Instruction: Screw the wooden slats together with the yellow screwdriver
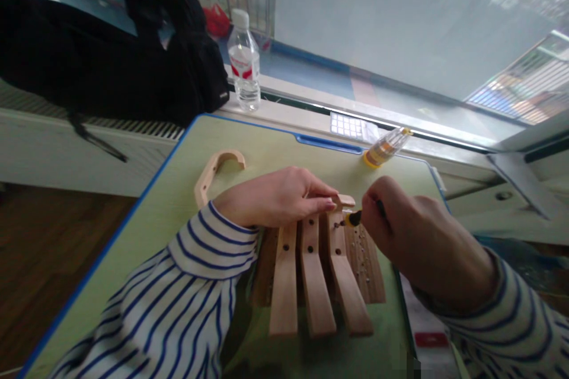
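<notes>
Three pale wooden hooks lie side by side over a brown wooden board (pixel 371 272), their straight arms toward me. The right wooden hook (pixel 351 293) is pinched near its far end by the thumb and fingers of my left hand (pixel 284 195). My right hand (pixel 409 231) is wrapped round a screwdriver (pixel 354 218) with a yellow and black handle. Its tip points at the upper hole of that hook, where a small screw head seems to show. Dark holes are visible in the middle hook (pixel 319 296) and the left hook (pixel 283 296).
Another curved wooden hook (pixel 207 174) lies at the left of the blue-edged table (pixel 169 195). A clear bottle with a yellow base (pixel 384 148) stands at the back right. On the sill is a water bottle (pixel 244 65), beside a black bag (pixel 178 65). Small bits dot the board.
</notes>
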Demonstrator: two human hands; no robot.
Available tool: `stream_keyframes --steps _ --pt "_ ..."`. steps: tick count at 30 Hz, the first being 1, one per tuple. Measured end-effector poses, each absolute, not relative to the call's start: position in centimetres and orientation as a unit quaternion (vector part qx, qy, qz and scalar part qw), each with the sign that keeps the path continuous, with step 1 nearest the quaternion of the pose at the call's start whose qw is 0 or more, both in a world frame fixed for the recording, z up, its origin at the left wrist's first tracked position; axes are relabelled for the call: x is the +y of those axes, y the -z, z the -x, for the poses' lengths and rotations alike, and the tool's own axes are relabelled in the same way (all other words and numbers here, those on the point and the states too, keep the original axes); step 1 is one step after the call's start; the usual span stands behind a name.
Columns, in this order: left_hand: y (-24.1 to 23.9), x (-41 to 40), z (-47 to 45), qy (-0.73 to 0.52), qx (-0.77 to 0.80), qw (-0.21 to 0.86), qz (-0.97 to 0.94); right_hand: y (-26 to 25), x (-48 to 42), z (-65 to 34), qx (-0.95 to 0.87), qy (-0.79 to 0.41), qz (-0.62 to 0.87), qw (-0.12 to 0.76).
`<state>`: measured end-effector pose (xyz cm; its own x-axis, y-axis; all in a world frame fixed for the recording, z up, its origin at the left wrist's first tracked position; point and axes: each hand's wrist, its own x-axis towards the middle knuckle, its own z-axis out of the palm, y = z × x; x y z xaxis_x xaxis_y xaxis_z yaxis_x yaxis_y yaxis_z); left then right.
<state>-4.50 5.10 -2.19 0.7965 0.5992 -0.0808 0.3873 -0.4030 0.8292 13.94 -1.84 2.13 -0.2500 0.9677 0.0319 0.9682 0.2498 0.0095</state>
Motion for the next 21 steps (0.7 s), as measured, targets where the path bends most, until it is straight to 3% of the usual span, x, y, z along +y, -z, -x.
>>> stream_keyframes --steps 17,21 --pt "1.9 4.8 4.3 -0.096 0.315 0.438 -0.836 -5.4 -1.0 -15.5 -0.876 -0.131 0.453 -0.098" --pt "1.7 4.8 4.4 -0.094 0.319 0.439 -0.835 -5.6 0.1 -15.7 -0.902 -0.113 0.407 -0.083"
